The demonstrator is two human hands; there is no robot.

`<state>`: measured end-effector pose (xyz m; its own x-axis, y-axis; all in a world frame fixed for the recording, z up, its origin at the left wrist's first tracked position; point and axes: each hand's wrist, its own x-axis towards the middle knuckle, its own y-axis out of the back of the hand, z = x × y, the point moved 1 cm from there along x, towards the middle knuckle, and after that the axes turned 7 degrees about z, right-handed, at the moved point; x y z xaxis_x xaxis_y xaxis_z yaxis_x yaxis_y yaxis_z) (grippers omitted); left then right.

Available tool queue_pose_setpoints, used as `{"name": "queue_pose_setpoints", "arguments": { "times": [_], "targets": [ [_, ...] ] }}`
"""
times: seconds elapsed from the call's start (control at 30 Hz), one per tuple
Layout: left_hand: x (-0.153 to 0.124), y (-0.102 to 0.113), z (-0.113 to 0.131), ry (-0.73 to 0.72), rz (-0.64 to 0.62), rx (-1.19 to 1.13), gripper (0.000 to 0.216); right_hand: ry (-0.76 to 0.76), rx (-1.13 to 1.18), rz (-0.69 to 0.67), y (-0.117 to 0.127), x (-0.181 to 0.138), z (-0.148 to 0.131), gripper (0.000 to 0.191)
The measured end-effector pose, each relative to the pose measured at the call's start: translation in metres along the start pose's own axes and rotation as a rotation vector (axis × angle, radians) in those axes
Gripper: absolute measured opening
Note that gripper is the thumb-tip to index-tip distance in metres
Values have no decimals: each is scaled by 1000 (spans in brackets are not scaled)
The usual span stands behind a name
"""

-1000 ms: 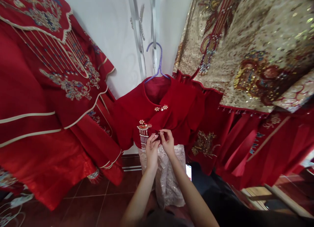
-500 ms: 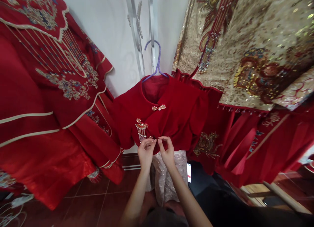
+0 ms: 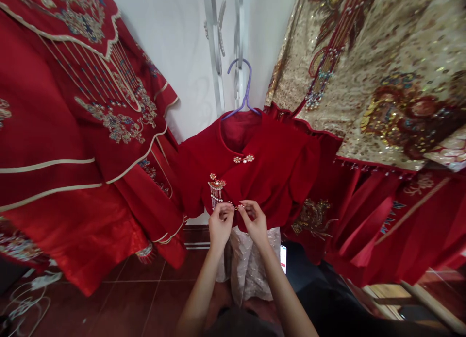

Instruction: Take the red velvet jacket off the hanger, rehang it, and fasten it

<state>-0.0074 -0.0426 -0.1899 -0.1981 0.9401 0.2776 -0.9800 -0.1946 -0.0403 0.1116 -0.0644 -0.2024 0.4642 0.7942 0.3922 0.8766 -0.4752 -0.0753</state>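
A short-sleeved red jacket [image 3: 271,174] hangs in front of me on a purple hanger [image 3: 249,84]. At its lower front edge, my left hand [image 3: 221,224] and my right hand [image 3: 257,221] face each other, fingertips almost touching. Each pinches one side of a small gold clasp [image 3: 236,208], a bit of which shows between them; the rest is hidden by my fingers. Above my left hand sits a beaded tassel ornament [image 3: 216,187]. Another jewelled clasp [image 3: 243,159] joins the jacket just below the collar.
Embroidered red garments [image 3: 109,157] hang at the left. On the right are a gold sequined garment [image 3: 364,99] and red skirts [image 3: 360,206]. A pale patterned skirt [image 3: 251,264] hangs below the jacket, near a lit phone [image 3: 283,258]. White cables [image 3: 29,298] lie on the floor at lower left.
The whole view has shifted slightly, so everything sits further right. Both hands stay at the lower clasp; their fingertips have shifted a little, and its gold loop shows more clearly.
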Motion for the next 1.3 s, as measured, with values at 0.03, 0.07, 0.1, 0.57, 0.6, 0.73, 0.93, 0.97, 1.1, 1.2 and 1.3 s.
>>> {"name": "queue_pose_setpoints", "arguments": {
  "times": [0.03,0.07,0.1,0.57,0.6,0.73,0.93,0.97,1.1,1.2,1.3],
  "targets": [
    [1,0,1,7,-12,5,18,1,-2,-16,0,0,-1,24],
    [1,1,2,16,-17,14,18,0,-4,-28,-1,0,-1,23],
    [2,1,3,27,-16,20,19,-2,-6,-36,-2,0,-1,23],
    [1,1,-1,127,-3,-117,27,40,-150,-75,9,11,-2,24],
    [2,1,-1,130,-2,-118,25,37,-150,-82,10,11,-3,24],
    [0,1,1,128,-16,-85,22,13,-93,-114,7,10,-5,24],
    [-3,0,4,129,-13,-111,26,104,-181,-77,1,6,-6,20],
    [-3,0,4,130,-6,-107,26,113,-183,-87,2,6,-6,20],
    [-1,2,6,105,-30,-64,28,98,-147,-126,4,6,-7,19],
    [-2,1,4,47,-45,-21,23,90,-140,-114,4,6,-8,18],
    [-3,2,0,-13,-26,29,20,103,-151,-106,3,5,-8,18]
  ]
}}
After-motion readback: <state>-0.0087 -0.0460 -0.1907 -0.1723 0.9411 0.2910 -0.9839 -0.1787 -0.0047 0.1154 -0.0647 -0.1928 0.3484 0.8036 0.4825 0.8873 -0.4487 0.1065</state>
